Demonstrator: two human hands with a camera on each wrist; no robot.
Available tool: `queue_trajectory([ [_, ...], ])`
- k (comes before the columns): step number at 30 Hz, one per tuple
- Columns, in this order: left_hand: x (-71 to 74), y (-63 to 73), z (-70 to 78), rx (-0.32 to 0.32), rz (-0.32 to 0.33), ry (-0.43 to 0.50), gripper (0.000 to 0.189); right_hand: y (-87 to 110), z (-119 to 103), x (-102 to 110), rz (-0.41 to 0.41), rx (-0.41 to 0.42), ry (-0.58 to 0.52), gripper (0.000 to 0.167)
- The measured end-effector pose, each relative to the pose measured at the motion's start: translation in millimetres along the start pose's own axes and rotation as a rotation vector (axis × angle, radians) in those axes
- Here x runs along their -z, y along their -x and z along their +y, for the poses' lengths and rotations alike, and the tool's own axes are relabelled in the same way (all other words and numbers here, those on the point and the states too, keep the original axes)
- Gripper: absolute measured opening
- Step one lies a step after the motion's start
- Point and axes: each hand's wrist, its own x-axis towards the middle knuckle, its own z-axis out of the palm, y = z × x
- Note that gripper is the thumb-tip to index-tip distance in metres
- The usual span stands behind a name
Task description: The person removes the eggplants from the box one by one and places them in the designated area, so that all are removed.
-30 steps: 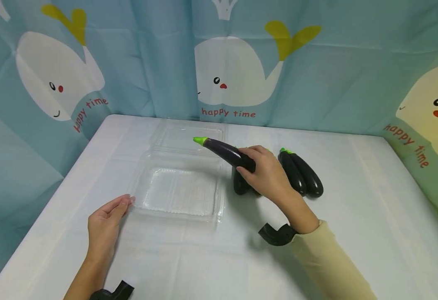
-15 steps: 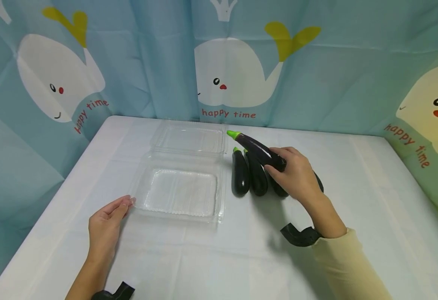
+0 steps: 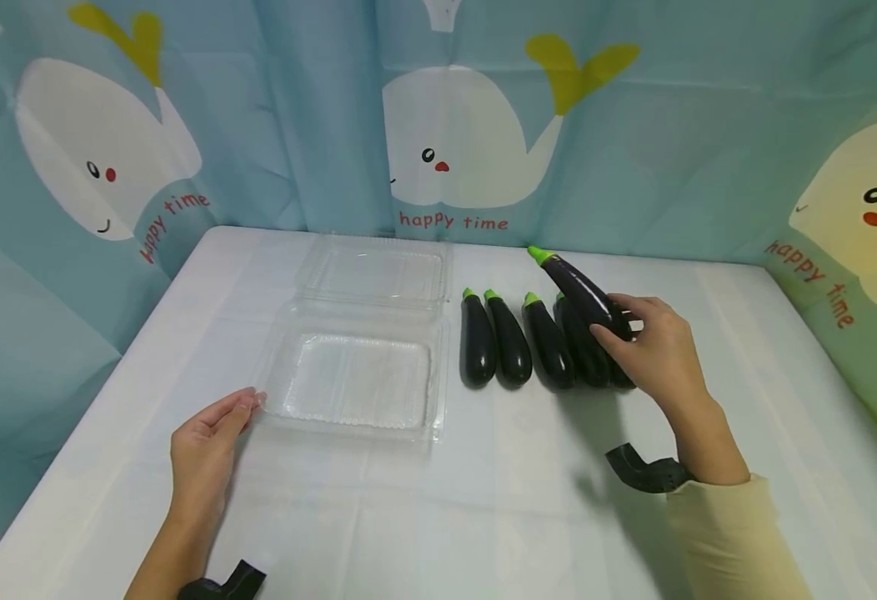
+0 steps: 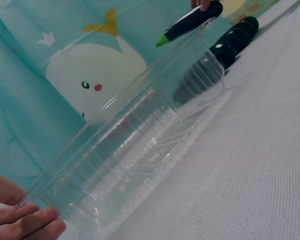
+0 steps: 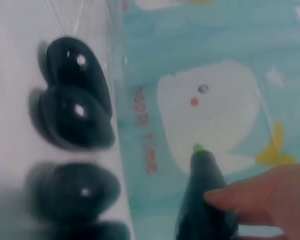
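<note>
My right hand (image 3: 659, 350) grips the thick end of a dark eggplant (image 3: 584, 292) with a green tip, holding it raised above the others at the right end of the row. Several more eggplants (image 3: 509, 342) lie on the table beneath and to its left, tips pointing to the back. A clear plastic container (image 3: 438, 392) stands left of them with its lid (image 3: 318, 275) folded back behind it. At the container's left edge my left hand (image 3: 206, 450) pinches the rim between thumb and fingers; the left wrist view shows these fingers (image 4: 27, 222) at the container's corner.
A white cloth covers the table (image 3: 438, 525). Behind it hangs a blue curtain (image 3: 318, 125) printed with whales, close to the table's back edge. Black bands are on both wrists, such as the right wristband (image 3: 648, 473).
My right hand has carried the eggplant rightward from beside the container to over the right end of the row, uncovering the eggplants on the left. The left hand stays at the container's rim.
</note>
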Motion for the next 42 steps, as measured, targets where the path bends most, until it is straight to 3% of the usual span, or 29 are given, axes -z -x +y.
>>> queue_trajectory([
  [6, 3.8, 2.0, -0.3, 0.027, 0.002, 0.034, 0.037, 5.3, 15.9, 7.0, 0.010, -0.057, 0.012, 0.042],
  [21, 2.8, 3.3, -1.5, 0.013, 0.001, 0.062, 0.036, 15.2, 58.7, 13.1, -0.024, -0.210, 0.079, 0.048],
  [32, 0.5, 1.7, -0.8, 0.006, -0.004, 0.041, 0.037, 17.1, 79.7, 7.0, -0.103, -0.272, 0.099, 0.049],
  [42, -0.4, 1.4, -1.9, 0.004, -0.004, 0.042, 0.037, 17.0, 85.7, 2.1, -0.180, -0.293, 0.120, 0.051],
])
